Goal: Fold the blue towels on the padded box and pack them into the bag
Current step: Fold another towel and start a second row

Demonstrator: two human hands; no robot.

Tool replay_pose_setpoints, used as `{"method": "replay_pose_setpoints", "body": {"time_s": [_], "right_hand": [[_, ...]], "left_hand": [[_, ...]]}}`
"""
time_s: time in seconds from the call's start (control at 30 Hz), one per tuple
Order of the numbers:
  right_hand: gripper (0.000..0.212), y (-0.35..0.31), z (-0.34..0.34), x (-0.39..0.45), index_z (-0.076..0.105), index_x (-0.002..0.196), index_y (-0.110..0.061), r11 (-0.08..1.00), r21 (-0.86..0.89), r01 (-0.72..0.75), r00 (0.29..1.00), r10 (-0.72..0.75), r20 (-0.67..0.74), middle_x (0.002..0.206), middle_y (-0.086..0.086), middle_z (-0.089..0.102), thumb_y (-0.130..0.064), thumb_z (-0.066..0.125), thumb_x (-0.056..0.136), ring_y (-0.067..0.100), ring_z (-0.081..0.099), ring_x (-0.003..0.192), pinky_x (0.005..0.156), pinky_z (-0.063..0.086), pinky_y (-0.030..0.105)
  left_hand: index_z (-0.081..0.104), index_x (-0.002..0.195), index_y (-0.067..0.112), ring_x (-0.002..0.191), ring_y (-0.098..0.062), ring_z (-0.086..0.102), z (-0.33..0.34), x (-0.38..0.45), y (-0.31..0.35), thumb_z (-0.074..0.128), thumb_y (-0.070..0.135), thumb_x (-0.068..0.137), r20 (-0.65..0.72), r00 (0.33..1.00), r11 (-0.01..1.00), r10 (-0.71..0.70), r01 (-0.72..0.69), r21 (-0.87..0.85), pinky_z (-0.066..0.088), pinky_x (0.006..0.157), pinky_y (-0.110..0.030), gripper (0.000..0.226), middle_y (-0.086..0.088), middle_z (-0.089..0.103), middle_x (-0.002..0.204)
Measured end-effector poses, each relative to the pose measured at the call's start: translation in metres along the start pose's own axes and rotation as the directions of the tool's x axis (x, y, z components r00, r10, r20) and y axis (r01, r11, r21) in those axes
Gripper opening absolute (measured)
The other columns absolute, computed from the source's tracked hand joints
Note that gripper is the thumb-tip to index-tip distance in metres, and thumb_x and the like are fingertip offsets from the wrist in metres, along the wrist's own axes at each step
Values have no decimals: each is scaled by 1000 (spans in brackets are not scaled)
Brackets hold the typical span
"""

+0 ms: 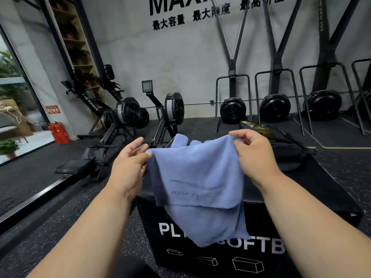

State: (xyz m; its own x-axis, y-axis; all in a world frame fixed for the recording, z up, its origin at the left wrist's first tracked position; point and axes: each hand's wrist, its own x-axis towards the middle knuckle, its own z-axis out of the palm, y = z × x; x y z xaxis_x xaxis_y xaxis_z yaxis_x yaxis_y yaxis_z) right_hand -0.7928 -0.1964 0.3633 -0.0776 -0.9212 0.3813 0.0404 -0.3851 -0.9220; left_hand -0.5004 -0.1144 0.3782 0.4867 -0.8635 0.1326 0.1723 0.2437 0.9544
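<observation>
I hold one blue towel (197,177) up in the air over the near edge of the padded box (313,189), doubled over so that two layers hang down — the front layer ends in a straight hem, the back one drops lower across the white lettering on the box's front face. A faint printed logo shows on the front layer. My left hand (128,163) pinches the towel's upper left corner between thumb and fingers; my right hand (254,151) pinches the upper right corner the same way, so each grip is closed on the cloth and the top edge runs between them. Behind the held towel, more blue towels (179,140) lie on the box's top — at least two rolled or bunched ends show, though I cannot count them past that. One black bag (285,145) sits on the far right of the surface, its mouth open toward me. Beyond the box, on the dark rubber floor (40,177), stand two rowing machines (128,115) at left, and along the grey wall (180,57) four tall ski machines (232,109) — the fourth is cut by the right edge. Two red fire extinguishers (58,131) stand by the glass at far left.
</observation>
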Motion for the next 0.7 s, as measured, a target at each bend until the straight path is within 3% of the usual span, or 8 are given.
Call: {"method": "replay_pose_setpoints", "body": {"time_s": [0.07, 0.13, 0.3, 0.43, 0.6, 0.63, 0.7], "right_hand": [[20, 2, -6, -1, 77, 103, -25, 999, -24, -20, 1000, 20, -4, 94, -4, 80, -10, 65, 99, 8, 68, 81, 75, 56, 30], [25, 7, -11, -3, 75, 105, -27, 998, -51, -35, 999, 34, -9, 96, -4, 80, -6, 62, 99, 9, 70, 85, 78, 58, 33], [32, 16, -22, -2, 74, 100, -26, 995, -95, -37, 999, 35, -25, 97, -8, 78, -1, 55, 97, 9, 70, 91, 83, 56, 30], [34, 16, -25, 16, 74, 100, -30, 993, -113, -35, 999, 33, -25, 96, -5, 77, -2, 55, 96, 10, 67, 81, 75, 55, 32], [36, 25, -23, 62, 72, 100, -34, 976, -194, -94, 993, 106, 56, 81, -6, 75, -3, 58, 87, 8, 63, 64, 57, 52, 25], [35, 28, -22, 75, 71, 102, -33, 973, -202, -113, 989, 130, 72, 79, -9, 74, -5, 60, 85, 6, 63, 62, 55, 51, 23], [38, 40, -19, 105, 70, 105, -33, 966, -224, -129, 984, 152, 88, 86, -8, 74, -4, 58, 84, 8, 65, 66, 58, 53, 25]], "left_hand": [[67, 123, 28, 123, -12, 65, 3, -3, -2, 65, -10, 94, 26, 999, 998, 32, -33, 56, 51, 101, -31, 48, -4, 67, 133], [69, 117, 33, 122, -10, 66, 4, -4, -5, 69, -5, 93, 41, 998, 991, 58, -62, 116, 51, 106, -35, 45, 1, 69, 130], [74, 113, 42, 123, -12, 68, 16, -7, -1, 79, 19, 77, 98, 990, 982, 98, -112, 150, 52, 107, -44, 43, 12, 74, 125], [71, 119, 34, 117, -6, 70, 39, 21, -1, 75, 1, 91, 132, 981, 986, 139, -150, 74, 52, 94, -26, 43, 1, 72, 126], [64, 128, 23, 91, -6, 64, 88, 97, -12, 64, -8, 96, 61, 997, 997, 53, -56, 48, 53, 58, -11, 45, 0, 62, 115], [63, 131, 23, 90, -6, 63, 99, 115, -18, 64, -9, 96, 68, 997, 998, 28, -32, 58, 53, 56, -12, 47, 0, 62, 116], [62, 137, 20, 96, -6, 65, 117, 154, -31, 64, -10, 94, 77, 997, 998, -3, -2, 66, 53, 65, -15, 52, -3, 63, 125]]}}
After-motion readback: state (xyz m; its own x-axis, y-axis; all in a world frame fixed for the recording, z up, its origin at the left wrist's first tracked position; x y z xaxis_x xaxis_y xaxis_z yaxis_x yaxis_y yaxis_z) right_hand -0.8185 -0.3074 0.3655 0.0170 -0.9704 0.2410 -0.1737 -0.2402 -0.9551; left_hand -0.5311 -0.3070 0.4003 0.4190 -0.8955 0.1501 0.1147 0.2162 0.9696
